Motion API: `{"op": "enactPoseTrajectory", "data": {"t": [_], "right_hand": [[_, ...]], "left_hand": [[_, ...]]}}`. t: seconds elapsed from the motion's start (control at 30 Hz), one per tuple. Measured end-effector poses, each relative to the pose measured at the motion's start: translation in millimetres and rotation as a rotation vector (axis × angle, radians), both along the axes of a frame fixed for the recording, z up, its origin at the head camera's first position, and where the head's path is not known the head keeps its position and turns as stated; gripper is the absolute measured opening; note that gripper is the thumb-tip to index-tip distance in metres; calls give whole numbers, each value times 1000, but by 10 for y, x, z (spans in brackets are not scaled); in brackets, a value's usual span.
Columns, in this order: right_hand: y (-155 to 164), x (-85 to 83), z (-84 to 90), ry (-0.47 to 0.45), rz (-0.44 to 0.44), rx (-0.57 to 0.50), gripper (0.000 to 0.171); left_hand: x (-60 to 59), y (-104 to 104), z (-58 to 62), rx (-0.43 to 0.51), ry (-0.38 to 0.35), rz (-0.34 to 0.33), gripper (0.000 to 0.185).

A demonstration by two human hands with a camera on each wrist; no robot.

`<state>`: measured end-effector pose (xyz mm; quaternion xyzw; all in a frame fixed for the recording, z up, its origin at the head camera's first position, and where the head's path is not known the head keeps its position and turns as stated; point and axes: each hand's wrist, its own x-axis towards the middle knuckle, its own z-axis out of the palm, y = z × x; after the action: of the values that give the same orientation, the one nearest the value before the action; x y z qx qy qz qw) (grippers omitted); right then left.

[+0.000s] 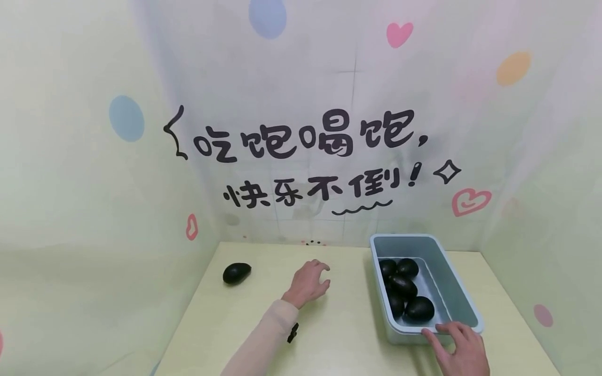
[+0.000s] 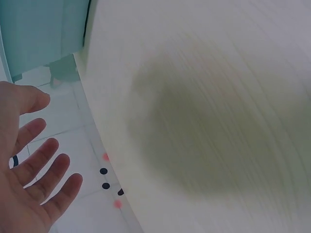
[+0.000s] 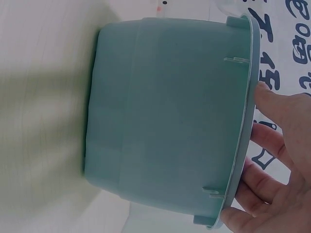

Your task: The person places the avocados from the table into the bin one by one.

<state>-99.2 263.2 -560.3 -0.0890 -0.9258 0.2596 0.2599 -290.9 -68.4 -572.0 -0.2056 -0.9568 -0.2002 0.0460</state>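
Observation:
My left hand [image 1: 308, 283] hovers over the middle of the table [image 1: 343, 313], fingers loosely bent and nothing between them. In the left wrist view the same hand [image 2: 31, 160] shows spread fingers and a bare palm side. At the near end of a light blue plastic bin [image 1: 395, 337], my right hand [image 1: 463, 350] holds the rim, its fingertips over the edge. The right wrist view shows this hand [image 3: 277, 160] along the bin's rim [image 3: 245, 121]. Several dark, shiny avocados [image 1: 403, 287] lie inside, mostly toward the left side. One more avocado [image 1: 236, 273] lies on the table at the left.
A printed fabric backdrop [image 1: 301, 219] rises behind the table's far edge and along both sides. The bin stands at the right of the table, its long sides running away from me. A small black object [image 1: 292, 332] shows beside the left sleeve.

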Motion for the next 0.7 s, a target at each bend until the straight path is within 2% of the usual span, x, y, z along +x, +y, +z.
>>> {"op": "enactPoseTrajectory", "data": {"t": [0.2, 0.7], "right_hand": [[-14, 0, -17, 60, 11, 14, 25], [13, 1, -35, 32, 11, 21, 26]], "left_hand": [[23, -169, -33, 41, -5, 15, 32], [8, -591, -180, 5, 24, 58, 30]]}}
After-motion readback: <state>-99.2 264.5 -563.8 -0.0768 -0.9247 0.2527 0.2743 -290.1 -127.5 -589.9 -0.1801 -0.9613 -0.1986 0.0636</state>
